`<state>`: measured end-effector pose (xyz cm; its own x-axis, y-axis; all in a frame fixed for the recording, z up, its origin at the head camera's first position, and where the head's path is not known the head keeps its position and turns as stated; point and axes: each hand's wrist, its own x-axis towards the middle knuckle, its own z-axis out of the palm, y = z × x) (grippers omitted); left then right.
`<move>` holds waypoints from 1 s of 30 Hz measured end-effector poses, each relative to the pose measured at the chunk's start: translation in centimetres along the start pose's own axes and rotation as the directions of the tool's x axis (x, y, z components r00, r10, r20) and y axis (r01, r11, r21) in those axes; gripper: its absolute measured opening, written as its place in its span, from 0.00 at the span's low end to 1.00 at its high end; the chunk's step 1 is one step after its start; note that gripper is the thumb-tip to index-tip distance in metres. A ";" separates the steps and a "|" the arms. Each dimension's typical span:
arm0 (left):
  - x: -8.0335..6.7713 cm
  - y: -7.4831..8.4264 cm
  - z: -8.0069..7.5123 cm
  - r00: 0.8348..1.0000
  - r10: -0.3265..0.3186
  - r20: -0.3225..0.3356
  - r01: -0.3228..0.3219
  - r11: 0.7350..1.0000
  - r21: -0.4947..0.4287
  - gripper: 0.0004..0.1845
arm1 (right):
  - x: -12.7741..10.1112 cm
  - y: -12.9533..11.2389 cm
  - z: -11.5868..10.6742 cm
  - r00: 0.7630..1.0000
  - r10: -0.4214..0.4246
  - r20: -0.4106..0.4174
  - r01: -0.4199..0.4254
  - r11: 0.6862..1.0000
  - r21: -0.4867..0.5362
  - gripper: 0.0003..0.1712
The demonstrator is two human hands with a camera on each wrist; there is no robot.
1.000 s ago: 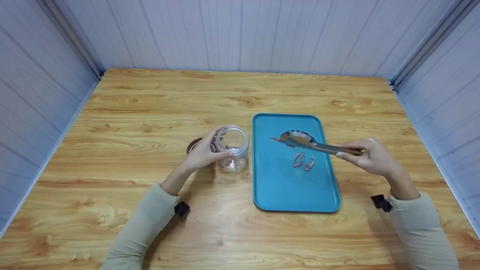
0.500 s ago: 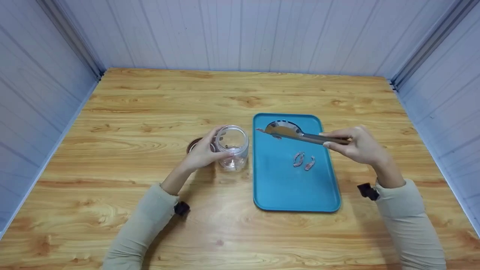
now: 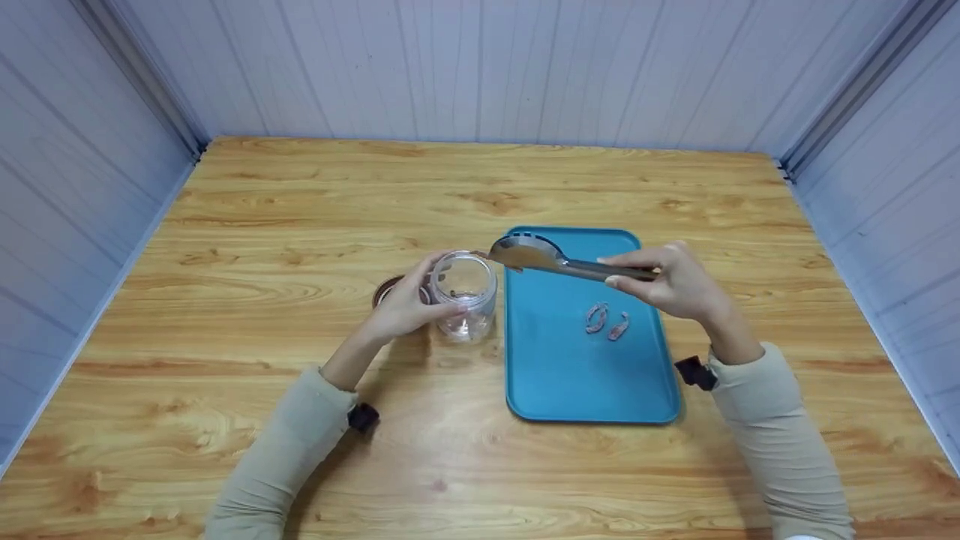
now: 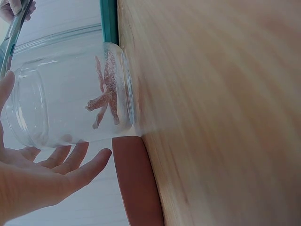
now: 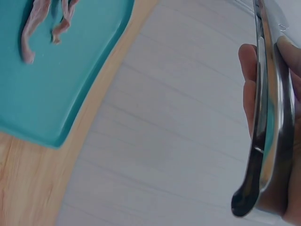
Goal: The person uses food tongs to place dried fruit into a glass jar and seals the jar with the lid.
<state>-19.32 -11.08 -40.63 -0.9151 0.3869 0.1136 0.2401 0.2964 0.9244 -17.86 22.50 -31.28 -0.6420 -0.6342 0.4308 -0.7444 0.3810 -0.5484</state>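
My left hand (image 3: 409, 304) grips a clear open jar (image 3: 466, 292) that stands on the wooden table; pinkish strips (image 4: 106, 94) lie at its bottom. My right hand (image 3: 667, 283) holds spoon-headed metal tongs (image 3: 540, 256) squeezed together, their head just right of the jar's mouth and above the teal tray's left edge. A small pinkish tip sticks out of the tongs' head. Two more pinkish strips (image 3: 606, 321) lie on the teal tray (image 3: 570, 375). In the right wrist view the tongs (image 5: 265, 117) run along my fingers (image 5: 248, 84).
A brown lid (image 3: 386, 289) lies on the table behind the jar, partly hidden by my left hand; it shows as a brown lid (image 4: 136, 183) in the left wrist view. White panel walls enclose the table on three sides.
My right hand has carried the tongs up and to the left, from over the tray's middle to beside the jar's mouth. The left hand and jar have stayed still.
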 end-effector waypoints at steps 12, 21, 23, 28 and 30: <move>0.0 -0.1 -0.1 1.000 -0.005 0.019 0.005 1.000 -0.010 0.40 | 1.1 0.1 2.0 1.000 -0.001 0.007 0.001 0.999 0.044 0.12; 0.1 -0.2 -0.1 1.000 -0.014 0.011 0.014 1.000 -0.021 0.41 | 1.4 -0.1 2.5 0.998 0.027 0.051 -0.028 0.999 0.028 0.12; 0.1 -0.2 -0.1 1.000 -0.011 0.009 0.011 1.000 -0.010 0.41 | 1.2 0.0 2.4 0.999 0.029 0.044 -0.030 0.999 0.028 0.12; 0.1 -0.2 -0.1 1.000 -0.009 0.002 0.009 1.000 0.002 0.41 | 0.4 0.2 1.6 0.999 0.047 0.024 -0.047 0.999 -0.001 0.14; 0.0 -0.1 -0.1 1.000 -0.010 0.000 0.010 1.000 0.002 0.41 | 0.0 0.3 1.2 0.998 0.064 0.019 -0.063 0.998 -0.023 0.14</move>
<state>-19.43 -11.20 -40.72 -0.9174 0.3841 0.1038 0.2313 0.3025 0.9247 -17.82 21.84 -32.27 -0.6845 -0.6211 0.3816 -0.7064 0.4359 -0.5576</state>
